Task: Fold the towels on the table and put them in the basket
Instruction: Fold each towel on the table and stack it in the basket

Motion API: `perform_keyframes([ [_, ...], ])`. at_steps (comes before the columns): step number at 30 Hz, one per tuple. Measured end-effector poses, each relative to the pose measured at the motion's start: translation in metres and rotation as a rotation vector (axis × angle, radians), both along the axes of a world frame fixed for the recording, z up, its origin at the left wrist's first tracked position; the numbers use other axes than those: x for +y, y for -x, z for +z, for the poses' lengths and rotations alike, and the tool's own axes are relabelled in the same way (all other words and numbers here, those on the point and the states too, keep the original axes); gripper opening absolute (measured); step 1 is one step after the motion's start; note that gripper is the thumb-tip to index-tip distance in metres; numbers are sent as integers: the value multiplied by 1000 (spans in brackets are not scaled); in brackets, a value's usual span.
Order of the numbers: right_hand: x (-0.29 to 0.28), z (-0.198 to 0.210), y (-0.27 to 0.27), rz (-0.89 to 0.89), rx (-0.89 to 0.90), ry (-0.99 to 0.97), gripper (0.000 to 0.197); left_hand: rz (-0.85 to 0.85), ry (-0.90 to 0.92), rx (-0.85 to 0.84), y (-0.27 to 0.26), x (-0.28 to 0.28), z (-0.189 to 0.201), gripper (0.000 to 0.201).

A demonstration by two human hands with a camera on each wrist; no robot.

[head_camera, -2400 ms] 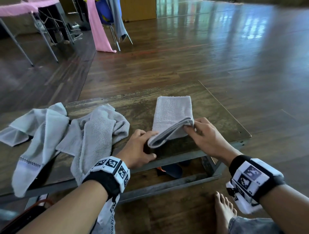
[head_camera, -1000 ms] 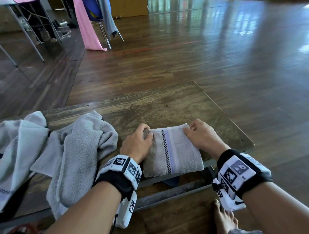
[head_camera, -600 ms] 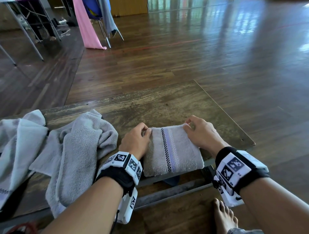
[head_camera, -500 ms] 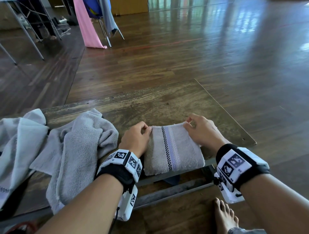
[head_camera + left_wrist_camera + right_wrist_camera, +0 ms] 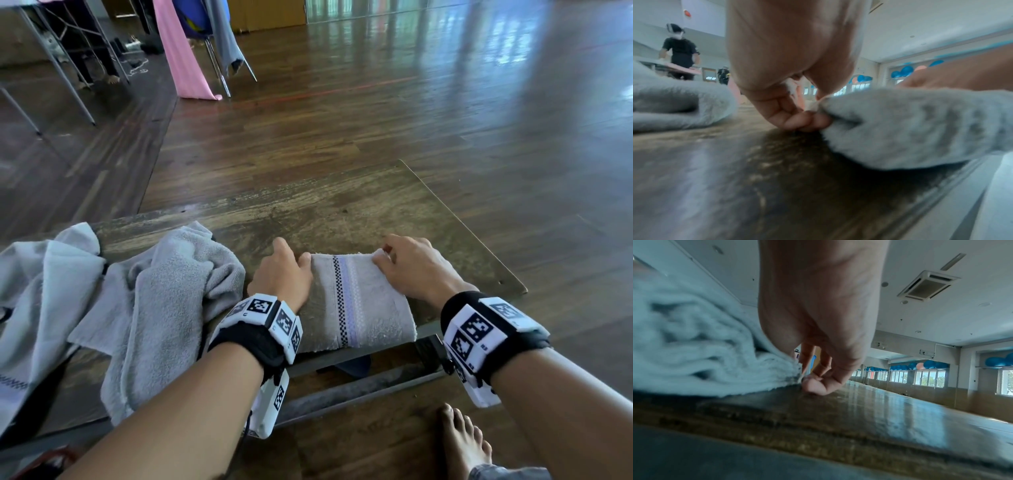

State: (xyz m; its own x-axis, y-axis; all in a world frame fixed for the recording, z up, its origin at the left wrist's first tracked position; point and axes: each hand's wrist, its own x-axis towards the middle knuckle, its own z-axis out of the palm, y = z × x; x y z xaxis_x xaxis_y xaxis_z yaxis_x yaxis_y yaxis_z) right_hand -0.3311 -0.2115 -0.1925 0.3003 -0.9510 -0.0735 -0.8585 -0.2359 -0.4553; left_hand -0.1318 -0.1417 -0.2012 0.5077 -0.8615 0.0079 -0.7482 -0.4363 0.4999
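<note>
Pinching the folded towel, left-hand fingers show only wrist-side.

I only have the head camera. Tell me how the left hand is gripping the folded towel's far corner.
Observer: In the left wrist view, the left hand pinches the folded towel corner between thumb and curled fingers, low on the table.
Operator: Now report the right hand.
Observer: In the right wrist view, the right hand curls its fingers at the towel's corner, one fingertip touching the tabletop. Several stacked layers show there.
</note>
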Motion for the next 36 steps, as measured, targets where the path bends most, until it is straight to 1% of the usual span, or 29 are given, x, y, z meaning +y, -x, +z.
perform_keyframes([
  [2,1,1,1,-22,22,-6,29,5,102,-98,9,6,8,29],
  [3,2,1,1,-40,26,-7,31,-38,180,-147,13,9,11,26],
  [4,4,1,1,-68,22,0,31,-110,244,-192,16,12,14,23],
  [6,7,2,4,-136,4,17,29,-262,274,-249,20,17,17,18],
  [7,8,2,5,-164,-3,14,29,-314,254,-263,22,18,17,17],
  [9,11,4,7,-189,-15,-17,32,-363,190,-294,27,19,17,19],
  [11,13,6,11,-190,13,-57,31,-372,75,-309,34,18,14,29],
  [13,14,10,16,-173,127,-89,29,-368,-36,-306,42,16,11,42],
  [15,15,14,21,-174,240,-86,30,-361,-64,-306,48,15,8,44],
  [16,15,16,23,-176,252,-38,31,-364,-59,-301,51,16,7,43],
  [18,16,15,24,-136,176,186,30,-396,-40,-282,56,15,6,41],
  [19,17,14,23,-65,105,318,27,-426,-33,-271,57,15,6,42],
  [20,19,13,20,36,30,408,26,-465,-33,-266,59,13,5,43],
  [21,21,11,16,153,-31,432,28,-509,-45,-269,60,13,4,45],
  [23,26,2,8,363,-72,355,42,-589,-102,-269,59,12,-1,52],
  [24,28,-5,6,424,-43,294,50,-611,-128,-258,57,13,-4,56],
  [25,30,-13,5,446,-3,235,57,-620,-146,-241,54,14,-8,60],
  [27,30,-26,5,424,59,148,67,-619,-177,-199,49,18,-15,61],
  [31,22,-32,4,325,52,39,74,-554,-187,-124,48,19,-20,63],
  [34,20,-32,1,262,72,-17,72,-498,-177,-116,47,18,-21,68],
  [36,20,-32,0,240,88,-28,69,-480,-173,-110,44,20,-23,65],
])
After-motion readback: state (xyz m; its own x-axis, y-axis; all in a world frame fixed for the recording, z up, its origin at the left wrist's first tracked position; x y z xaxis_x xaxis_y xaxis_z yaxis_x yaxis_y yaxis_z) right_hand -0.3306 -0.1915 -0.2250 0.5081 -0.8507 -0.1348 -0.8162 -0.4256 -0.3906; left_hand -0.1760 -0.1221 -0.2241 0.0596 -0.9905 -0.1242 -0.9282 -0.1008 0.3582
